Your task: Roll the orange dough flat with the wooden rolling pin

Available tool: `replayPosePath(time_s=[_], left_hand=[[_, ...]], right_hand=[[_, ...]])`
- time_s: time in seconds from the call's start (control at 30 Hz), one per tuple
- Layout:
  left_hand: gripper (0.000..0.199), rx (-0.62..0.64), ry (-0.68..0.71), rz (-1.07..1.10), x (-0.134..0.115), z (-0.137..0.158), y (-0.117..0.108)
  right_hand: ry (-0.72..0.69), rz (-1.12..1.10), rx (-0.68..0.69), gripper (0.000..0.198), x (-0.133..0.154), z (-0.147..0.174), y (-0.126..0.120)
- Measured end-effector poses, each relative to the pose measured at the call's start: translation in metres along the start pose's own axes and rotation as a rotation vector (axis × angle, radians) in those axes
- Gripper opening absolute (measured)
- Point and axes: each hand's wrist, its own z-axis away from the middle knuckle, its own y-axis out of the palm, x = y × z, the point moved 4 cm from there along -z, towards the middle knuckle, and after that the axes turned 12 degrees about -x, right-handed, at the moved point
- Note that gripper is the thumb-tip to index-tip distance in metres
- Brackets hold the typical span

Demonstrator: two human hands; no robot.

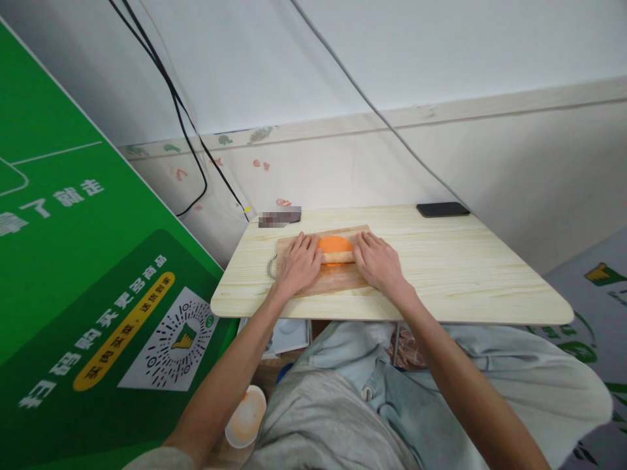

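A light wooden rolling pin (339,258) lies across a flat orange sheet of dough (336,244), which shows as a rounded shape behind it and a thin strip in front. My left hand (300,261) is closed over the pin's left end, palm down with the fingers pointing forward. Over the right end my right hand (379,261) is closed in the same way. Both ends of the pin are hidden under my hands. Beneath everything is a wooden cutting board (337,284) with a metal loop handle (272,266) on its left side.
The board rests on a pale wood-grain table (465,274) against the wall. At the back right lies a black phone (443,209); a blurred dark object (279,217) sits at the back left. A green printed panel (98,261) stands left. Below is a white bowl (245,416) with orange traces.
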Motion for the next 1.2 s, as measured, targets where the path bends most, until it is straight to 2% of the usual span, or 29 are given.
replayPosePath(time_s=[0.23, 0.37, 0.63, 0.83, 0.93, 1.07, 1.2], left_hand=[[0.059, 0.021, 0.034, -0.041, 0.0, 0.011, 0.001], [0.058, 0.005, 0.055, -0.038, 0.003, 0.009, 0.002], [0.055, 0.036, 0.023, -0.075, 0.022, -0.032, 0.024], [0.051, 0.152, 0.145, -0.041, 0.036, -0.071, 0.041], [0.055, 0.154, 0.085, -0.023, 0.042, -0.087, 0.046], [0.057, 0.157, 0.057, -0.002, 0.044, -0.092, 0.049], [0.057, 0.115, 0.04, 0.004, 0.044, -0.08, 0.046]], right_hand=[[-0.015, 0.01, -0.057, 0.056, 0.002, 0.015, 0.001], [-0.001, 0.01, -0.036, 0.055, 0.002, 0.011, -0.001], [0.091, 0.055, 0.09, 0.05, -0.003, -0.024, 0.006], [0.133, 0.084, 0.126, 0.046, -0.012, -0.05, 0.016], [0.154, 0.081, 0.144, 0.045, -0.017, -0.059, 0.021], [0.171, 0.076, 0.166, 0.045, -0.019, -0.062, 0.024], [0.148, 0.08, 0.13, 0.048, -0.014, -0.054, 0.019]])
